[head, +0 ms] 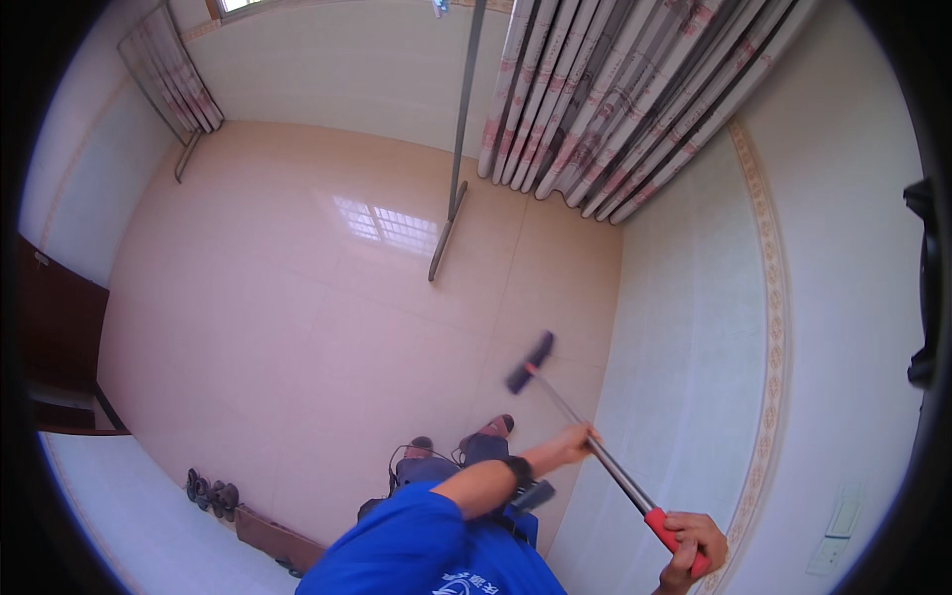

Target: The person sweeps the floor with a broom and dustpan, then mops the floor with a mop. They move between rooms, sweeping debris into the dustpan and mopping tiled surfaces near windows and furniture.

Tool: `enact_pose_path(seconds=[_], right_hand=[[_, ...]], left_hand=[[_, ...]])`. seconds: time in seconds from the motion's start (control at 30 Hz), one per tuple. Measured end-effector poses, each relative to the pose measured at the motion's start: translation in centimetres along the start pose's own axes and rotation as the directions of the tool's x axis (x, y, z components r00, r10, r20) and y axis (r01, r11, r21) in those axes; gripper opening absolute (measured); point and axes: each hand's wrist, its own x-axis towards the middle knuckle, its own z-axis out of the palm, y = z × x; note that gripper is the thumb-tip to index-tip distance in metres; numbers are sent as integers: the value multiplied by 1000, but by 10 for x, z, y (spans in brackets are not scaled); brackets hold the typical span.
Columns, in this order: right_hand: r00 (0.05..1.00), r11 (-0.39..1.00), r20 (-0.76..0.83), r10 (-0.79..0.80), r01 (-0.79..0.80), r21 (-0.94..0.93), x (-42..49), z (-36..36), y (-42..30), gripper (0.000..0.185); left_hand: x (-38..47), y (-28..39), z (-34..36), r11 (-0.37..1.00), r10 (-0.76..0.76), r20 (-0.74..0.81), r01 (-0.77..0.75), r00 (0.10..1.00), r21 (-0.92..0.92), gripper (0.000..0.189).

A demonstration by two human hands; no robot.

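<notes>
A long-handled floor broom has a dark purple head [529,364] on the tiled floor, blurred. Its metal pole [621,476] slants from there up to a red grip [662,524]. My left hand [576,444] is closed around the middle of the pole, with a black band on that wrist. Higher up, at the handle's end, my right hand [695,547] wraps the red grip close to the right wall. The broom head lies just ahead of my shoes [497,426].
A metal rack's upright and foot [448,230] stand ahead. Floral curtains [595,111] hang at the back right, beside the tiled wall [684,297]. At the lower left, several shoes [212,492] sit by a brown board [279,535]. A dark door [59,320] is at left.
</notes>
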Motion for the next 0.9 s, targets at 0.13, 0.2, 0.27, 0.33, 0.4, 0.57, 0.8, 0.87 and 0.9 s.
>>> enact_pose_path(seconds=[0.13,0.2,0.27,0.33,0.4,0.57,0.8,0.87,0.9], right_hand=[[999,956,42,-9,-3,292,37,25,95,13],[969,926,140,205,-238,293,43,54,132,14],[917,859,245,315,-385,337,51,67,156,11],[907,820,239,348,-418,391,65,56,173,11],[889,782,205,409,-458,423,83,35,179,11],[934,801,-85,348,-249,545,129,-53,169,10],[878,890,-432,206,16,456,140,-110,109,11],[915,938,-399,57,88,336,155,-96,102,10],[928,953,-372,-14,125,275,166,-85,100,12]], left_hand=[[-2,105,-84,969,243,-230,-248,942,5,6],[-19,157,-114,838,491,-349,-542,798,-60,5],[-41,197,-123,802,509,-474,-595,719,-42,8],[-55,209,-107,798,500,-503,-601,705,-48,10],[-64,201,-74,829,420,-501,-545,757,-129,12],[-29,137,39,938,245,-352,-313,903,-149,22],[61,76,173,985,-20,-74,7,997,-174,26],[89,81,202,981,-75,0,74,997,-179,25],[102,87,216,973,-107,42,113,993,-202,25]])
